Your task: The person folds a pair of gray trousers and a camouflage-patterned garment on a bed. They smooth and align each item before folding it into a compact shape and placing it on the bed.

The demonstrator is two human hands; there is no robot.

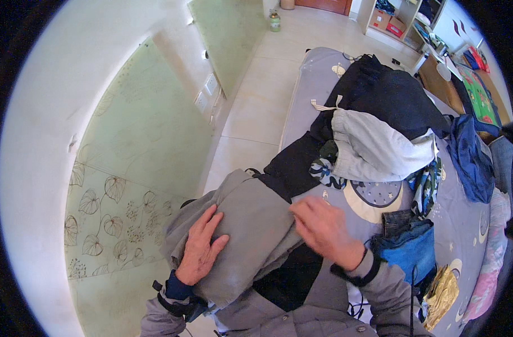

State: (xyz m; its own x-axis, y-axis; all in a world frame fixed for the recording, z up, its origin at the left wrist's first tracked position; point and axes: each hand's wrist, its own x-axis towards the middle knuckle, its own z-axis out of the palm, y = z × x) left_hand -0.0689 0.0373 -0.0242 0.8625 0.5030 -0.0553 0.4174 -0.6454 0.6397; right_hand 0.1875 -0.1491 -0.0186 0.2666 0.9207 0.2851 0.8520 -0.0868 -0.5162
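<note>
A grey cloth garment (256, 223), partly folded, lies across the front of me. My left hand (201, 248) rests flat on its left part, thumb and fingers spread. At its right edge is my right hand (324, 227), blurred, fingers curled; whether they pinch the cloth I cannot tell. Black cloth (294, 274) shows beneath the garment. Black trousers (300, 158) stretch beyond it on the bed. Folded blue jeans (408, 248) sit to the right of my right hand.
The bed's grey sheet (454, 244) has moon prints. A light grey drawstring garment (374, 147) lies over camouflage cloth (427, 189), beside a dark clothes pile (391, 92). Golden crumpled material (441, 295) is at lower right. A pale green tiled wall (155, 122) stands left.
</note>
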